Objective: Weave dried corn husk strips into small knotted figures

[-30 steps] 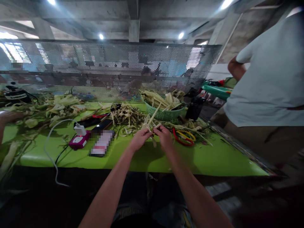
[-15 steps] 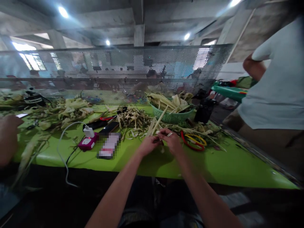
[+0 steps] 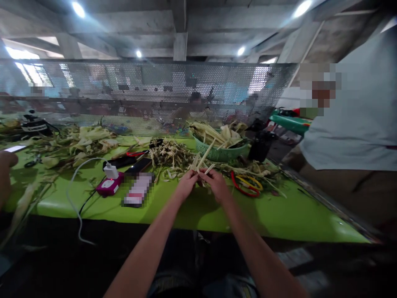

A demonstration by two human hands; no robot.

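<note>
Over the bright green table [image 3: 279, 215], my left hand [image 3: 186, 183] and my right hand [image 3: 215, 183] meet with fingers pinched on pale dried leaf strips [image 3: 203, 159] that stick up and away from them. A heap of shredded strips [image 3: 169, 153] lies just beyond my hands. A green mesh basket [image 3: 220, 153] full of husk leaves stands behind my right hand. Red and yellow handled scissors [image 3: 246, 185] lie to the right of my right hand.
A pink power bank with a white plug and cable [image 3: 107, 184], and phones [image 3: 138, 190], lie at the left. Husk piles [image 3: 80, 142] cover the far left. A perforated metal screen [image 3: 149, 91] backs the table. A person in a white shirt [image 3: 356, 124] stands at right; another person's hand [image 3: 4, 174] at left.
My hands have stayed together on the strips, shifting a little while reworking them. The camera view swung right and back. The person at right shifted position.
</note>
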